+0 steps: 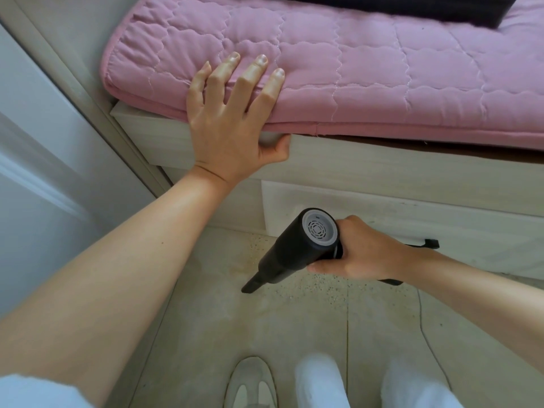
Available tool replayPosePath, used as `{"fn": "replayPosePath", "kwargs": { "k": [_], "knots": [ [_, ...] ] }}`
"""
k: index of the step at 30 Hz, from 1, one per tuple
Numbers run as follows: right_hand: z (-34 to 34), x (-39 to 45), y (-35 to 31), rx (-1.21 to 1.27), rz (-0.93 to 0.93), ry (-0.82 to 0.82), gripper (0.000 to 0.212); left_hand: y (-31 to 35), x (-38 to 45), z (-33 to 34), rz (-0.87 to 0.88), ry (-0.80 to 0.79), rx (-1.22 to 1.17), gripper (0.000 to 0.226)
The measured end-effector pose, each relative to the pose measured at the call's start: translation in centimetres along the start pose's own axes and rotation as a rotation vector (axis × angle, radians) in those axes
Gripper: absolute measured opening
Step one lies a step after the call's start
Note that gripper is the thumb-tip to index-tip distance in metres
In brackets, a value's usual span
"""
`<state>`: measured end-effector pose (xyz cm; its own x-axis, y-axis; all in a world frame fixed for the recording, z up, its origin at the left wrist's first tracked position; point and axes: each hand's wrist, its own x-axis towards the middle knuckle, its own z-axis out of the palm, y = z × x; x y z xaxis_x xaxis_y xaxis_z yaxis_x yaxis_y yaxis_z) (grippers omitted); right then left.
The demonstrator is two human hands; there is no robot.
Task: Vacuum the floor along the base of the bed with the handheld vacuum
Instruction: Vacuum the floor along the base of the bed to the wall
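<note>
My right hand [365, 248] grips the handle of a black handheld vacuum [294, 248] with a grey vented rear cap. Its narrow nozzle slants down to the left, the tip on or just above the speckled floor [309, 290] in front of the pale wooden bed base [382, 172]. My left hand [232, 119] rests flat, fingers spread, on the corner of the pink quilted mattress pad [382, 69], with the thumb hooked under the pad's edge against the bed frame.
A white door or cabinet panel [35, 142] stands at the left beside the bed corner. A dark pillow [412, 7] lies at the top. My slipper [253, 384] and white trouser legs [321, 381] show at the bottom; floor tile joints run toward me.
</note>
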<state>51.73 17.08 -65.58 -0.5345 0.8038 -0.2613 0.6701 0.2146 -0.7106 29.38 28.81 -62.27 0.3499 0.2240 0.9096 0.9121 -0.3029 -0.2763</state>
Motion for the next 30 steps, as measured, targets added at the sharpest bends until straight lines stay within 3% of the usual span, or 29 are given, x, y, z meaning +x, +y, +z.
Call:
{"fn": "replayPosePath", "kwargs": {
  "k": [10, 21, 30],
  "knots": [
    [-0.7, -0.6, -0.2, -0.020, -0.026, -0.073, 0.027, 0.3, 0.4, -0.1, -0.042, -0.029, -0.037, 0.061],
    [-2.4, 0.6, 1.5, -0.089, -0.055, -0.037, 0.043, 0.0, 0.1, 0.7, 0.025, 0.023, 0.009, 0.058],
    [-2.0, -0.8, 1.8, -0.076, -0.073, -0.030, 0.043, 0.0, 0.0, 0.2, -0.005, -0.064, 0.008, 0.056]
  ]
}}
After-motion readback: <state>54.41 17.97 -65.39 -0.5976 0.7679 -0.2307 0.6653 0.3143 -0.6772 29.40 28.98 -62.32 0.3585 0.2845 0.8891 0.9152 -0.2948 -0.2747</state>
